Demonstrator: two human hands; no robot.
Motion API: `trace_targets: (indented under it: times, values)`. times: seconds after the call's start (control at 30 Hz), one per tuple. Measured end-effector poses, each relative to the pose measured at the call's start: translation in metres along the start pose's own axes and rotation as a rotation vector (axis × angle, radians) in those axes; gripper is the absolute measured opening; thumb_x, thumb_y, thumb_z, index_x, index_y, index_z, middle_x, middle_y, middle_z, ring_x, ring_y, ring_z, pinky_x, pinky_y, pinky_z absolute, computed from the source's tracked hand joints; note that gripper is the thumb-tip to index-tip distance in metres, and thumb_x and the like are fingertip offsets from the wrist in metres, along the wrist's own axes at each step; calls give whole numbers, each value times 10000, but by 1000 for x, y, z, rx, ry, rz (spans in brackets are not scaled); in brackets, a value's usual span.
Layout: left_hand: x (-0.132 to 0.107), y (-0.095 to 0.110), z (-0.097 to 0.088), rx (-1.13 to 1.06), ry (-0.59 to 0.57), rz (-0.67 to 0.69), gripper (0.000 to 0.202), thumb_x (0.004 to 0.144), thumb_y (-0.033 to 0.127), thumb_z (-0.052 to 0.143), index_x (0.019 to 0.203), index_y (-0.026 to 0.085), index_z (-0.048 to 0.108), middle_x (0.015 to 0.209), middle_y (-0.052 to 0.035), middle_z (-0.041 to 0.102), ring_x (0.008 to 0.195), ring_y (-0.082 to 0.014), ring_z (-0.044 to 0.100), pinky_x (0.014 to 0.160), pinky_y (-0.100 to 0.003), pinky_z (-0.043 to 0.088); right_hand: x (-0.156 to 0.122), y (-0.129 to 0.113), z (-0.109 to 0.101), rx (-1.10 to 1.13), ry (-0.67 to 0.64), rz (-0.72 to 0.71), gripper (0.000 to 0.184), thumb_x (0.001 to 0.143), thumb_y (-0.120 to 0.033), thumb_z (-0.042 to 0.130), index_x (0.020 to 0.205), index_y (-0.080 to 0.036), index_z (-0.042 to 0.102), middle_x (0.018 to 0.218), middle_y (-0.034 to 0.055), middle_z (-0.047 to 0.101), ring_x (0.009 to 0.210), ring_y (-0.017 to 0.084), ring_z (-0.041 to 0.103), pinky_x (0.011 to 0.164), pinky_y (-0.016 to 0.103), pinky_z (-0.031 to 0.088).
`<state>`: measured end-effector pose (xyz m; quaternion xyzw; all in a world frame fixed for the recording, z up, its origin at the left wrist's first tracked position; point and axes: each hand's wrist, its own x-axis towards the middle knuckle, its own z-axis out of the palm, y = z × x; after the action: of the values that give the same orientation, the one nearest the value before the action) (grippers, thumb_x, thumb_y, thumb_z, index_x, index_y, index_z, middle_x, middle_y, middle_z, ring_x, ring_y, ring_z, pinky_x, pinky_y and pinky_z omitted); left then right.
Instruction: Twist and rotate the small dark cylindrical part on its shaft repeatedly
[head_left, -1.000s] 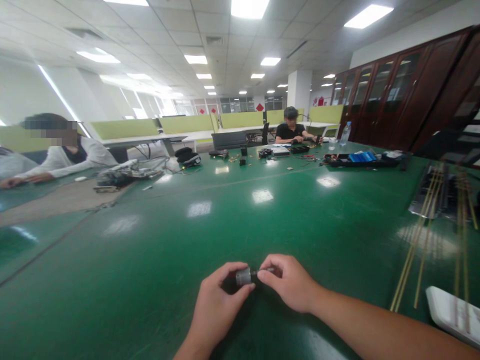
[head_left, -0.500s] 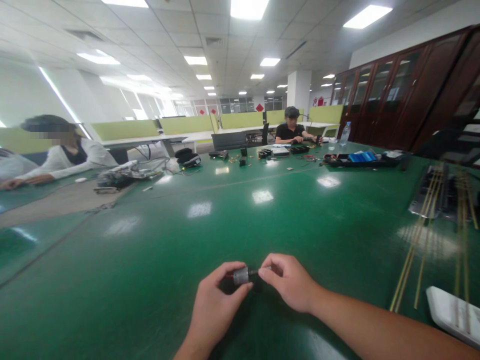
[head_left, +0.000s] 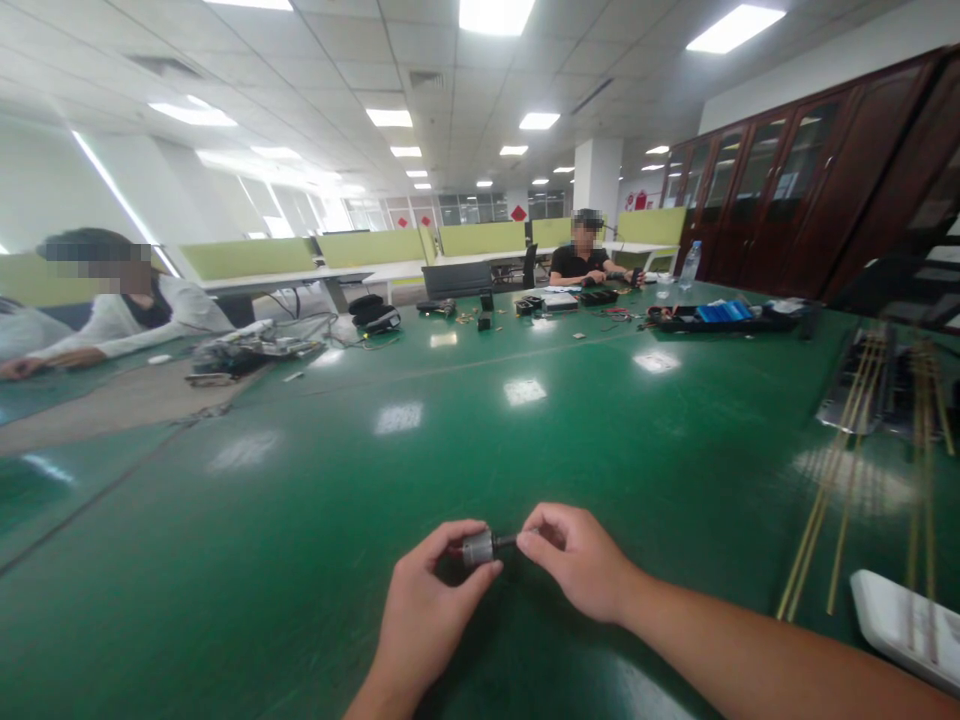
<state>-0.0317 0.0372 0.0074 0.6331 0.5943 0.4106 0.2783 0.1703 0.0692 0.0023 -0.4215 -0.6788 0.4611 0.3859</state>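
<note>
Near the front of the green table, my left hand (head_left: 435, 600) grips a small silver electric motor (head_left: 478, 547) between thumb and fingers. Something red, likely its wires, shows at the motor's left end. A dark shaft (head_left: 506, 541) sticks out to the right. The thumb and forefinger of my right hand (head_left: 577, 560) are pinched together at the shaft's far end. Whether they hold the shaft itself or a small part on it is hidden by the fingertips.
Long brass-coloured rods (head_left: 832, 490) and a white tray (head_left: 892, 620) lie at the right. Electronics (head_left: 247, 350), a black pouch (head_left: 375, 315) and a black tray of parts (head_left: 724, 317) sit farther back. Two people are at the table, at the left and far side.
Both hands stay almost where they were, still closed at the motor and its shaft. The motor seems turned slightly in my left hand.
</note>
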Motion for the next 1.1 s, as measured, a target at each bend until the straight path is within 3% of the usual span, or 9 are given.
trace_targets:
  times: [0.67,1.1]
  values:
    - [-1,3,-1,1,-13,3,298,730,365,722,989,227,675,974,-35,701,917,-252,653,873,-378,495,1,-1,0,-9,-3,4,179,857,-300,591,741,-164,591,627,-34,497,610,114,450,571,233,329]
    - [1,3,-2,-36,-1,-24,330,708,396,737,980,218,675,981,-44,701,925,-256,654,874,-373,503,3,4,0,45,2,-5,224,877,-331,558,722,-170,566,655,-20,534,636,127,491,629,242,382]
